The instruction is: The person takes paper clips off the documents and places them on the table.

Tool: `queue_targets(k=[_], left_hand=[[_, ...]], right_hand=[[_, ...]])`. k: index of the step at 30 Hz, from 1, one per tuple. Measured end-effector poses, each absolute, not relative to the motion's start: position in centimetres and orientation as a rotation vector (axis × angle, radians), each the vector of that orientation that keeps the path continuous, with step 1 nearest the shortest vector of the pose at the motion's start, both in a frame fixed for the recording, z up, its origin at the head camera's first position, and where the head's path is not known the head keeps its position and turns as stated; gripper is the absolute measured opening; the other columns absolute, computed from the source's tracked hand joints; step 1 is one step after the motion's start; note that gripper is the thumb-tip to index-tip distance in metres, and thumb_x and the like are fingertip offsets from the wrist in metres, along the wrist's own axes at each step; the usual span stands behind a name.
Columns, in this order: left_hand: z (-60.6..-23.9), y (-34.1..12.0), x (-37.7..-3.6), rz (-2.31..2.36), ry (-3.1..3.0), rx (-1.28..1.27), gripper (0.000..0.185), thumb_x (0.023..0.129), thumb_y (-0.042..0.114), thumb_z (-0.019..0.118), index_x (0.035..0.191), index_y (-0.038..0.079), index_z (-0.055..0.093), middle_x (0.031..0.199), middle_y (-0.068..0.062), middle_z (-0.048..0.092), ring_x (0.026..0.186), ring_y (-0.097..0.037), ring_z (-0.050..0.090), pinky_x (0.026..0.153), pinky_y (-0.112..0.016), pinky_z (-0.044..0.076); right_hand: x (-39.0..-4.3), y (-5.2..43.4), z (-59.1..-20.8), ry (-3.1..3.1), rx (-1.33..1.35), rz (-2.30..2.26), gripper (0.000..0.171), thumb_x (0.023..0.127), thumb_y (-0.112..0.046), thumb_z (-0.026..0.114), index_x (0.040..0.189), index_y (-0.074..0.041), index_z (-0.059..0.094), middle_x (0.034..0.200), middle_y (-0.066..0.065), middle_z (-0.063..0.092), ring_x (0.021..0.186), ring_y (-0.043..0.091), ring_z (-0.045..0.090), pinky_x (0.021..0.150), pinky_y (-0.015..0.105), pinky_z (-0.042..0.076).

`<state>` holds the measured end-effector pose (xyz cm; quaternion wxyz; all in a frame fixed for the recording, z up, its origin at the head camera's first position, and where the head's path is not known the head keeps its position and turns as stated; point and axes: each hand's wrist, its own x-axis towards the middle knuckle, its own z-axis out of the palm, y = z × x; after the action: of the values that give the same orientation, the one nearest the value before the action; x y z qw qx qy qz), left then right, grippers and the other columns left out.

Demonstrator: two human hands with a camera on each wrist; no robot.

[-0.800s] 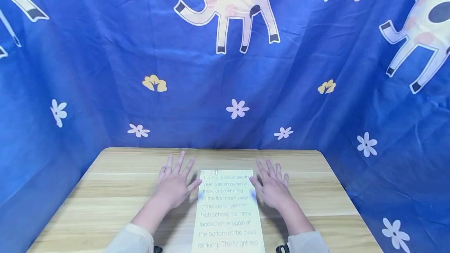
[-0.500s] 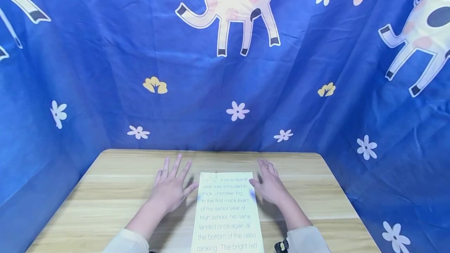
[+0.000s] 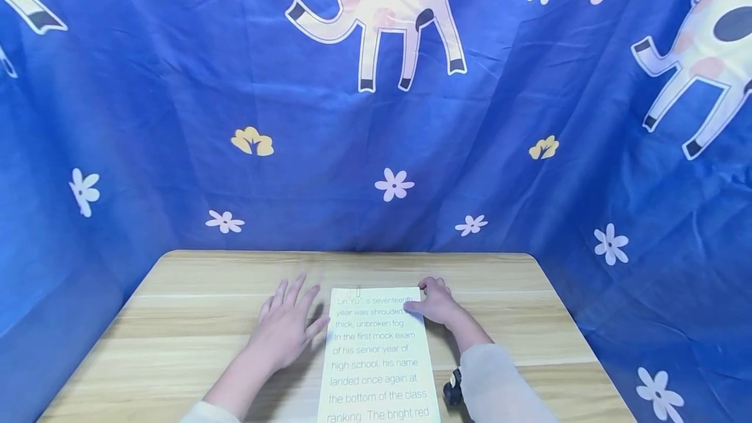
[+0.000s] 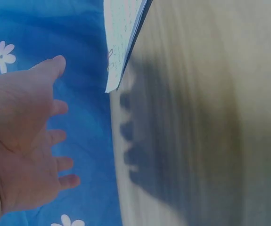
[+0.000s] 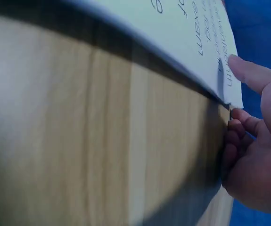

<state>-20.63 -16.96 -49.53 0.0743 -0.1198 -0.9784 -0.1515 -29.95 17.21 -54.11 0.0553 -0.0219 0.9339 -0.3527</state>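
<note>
Head view shows the left hand flat and spread, fingers straight, just beside the left long edge of the printed sheet and holding nothing; whether the palm rests on the wood or hovers a little above it cannot be told, though the left wrist view shows the hand open, with a finger-shaped shadow on the table. That sheet lies between the two hands, its long axis running from the person's body toward the far edge of the table, with a small paper clip at its far end. To the right, the right hand sits at the sheet's far right corner and is the nearer one: in the right wrist view its thumb presses on top of the sheet while curled fingers tuck at the edge, pinching that corner. Behind the pale wooden tabletop hangs a blue cloth printed with flowers and spotted animals.
</note>
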Motion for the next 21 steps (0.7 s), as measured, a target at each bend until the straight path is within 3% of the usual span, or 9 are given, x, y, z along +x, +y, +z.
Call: queue_targets(k=[6,15,21], left_hand=[[-50.2,-17.1,-19.8,-0.506,-2.920,-0.359,0.072,0.106,0.048,0.065,0.166,0.015,0.042,0.179,-0.023,0.022,0.156,-0.064,0.030,0.120,-0.083,0.033],[-50.7,-17.1,-19.4,-0.563,-2.939,-0.344,0.078,0.105,0.043,0.069,0.171,0.020,0.033,0.181,-0.021,0.017,0.155,-0.064,0.033,0.119,-0.085,0.032],[-50.9,-17.3,-19.3,-0.633,-2.967,-0.335,0.081,0.104,0.038,0.071,0.172,0.021,0.029,0.181,-0.021,0.017,0.156,-0.062,0.033,0.118,-0.088,0.031]], right_hand=[[-30.2,15.6,-53.9,2.868,0.006,-0.977,0.068,0.081,-0.028,0.095,0.133,0.000,0.061,0.125,0.017,0.059,0.117,0.035,0.053,0.105,0.054,0.053],[-29.1,14.1,-53.0,2.855,0.011,-1.061,0.062,0.084,-0.008,0.088,0.132,-0.003,0.048,0.115,0.023,0.074,0.105,0.036,0.071,0.101,0.055,0.060],[-29.1,14.0,-53.2,2.723,0.024,-1.254,0.045,0.086,-0.002,0.083,0.128,0.002,0.067,0.111,0.016,0.076,0.101,0.028,0.071,0.100,0.049,0.061]])
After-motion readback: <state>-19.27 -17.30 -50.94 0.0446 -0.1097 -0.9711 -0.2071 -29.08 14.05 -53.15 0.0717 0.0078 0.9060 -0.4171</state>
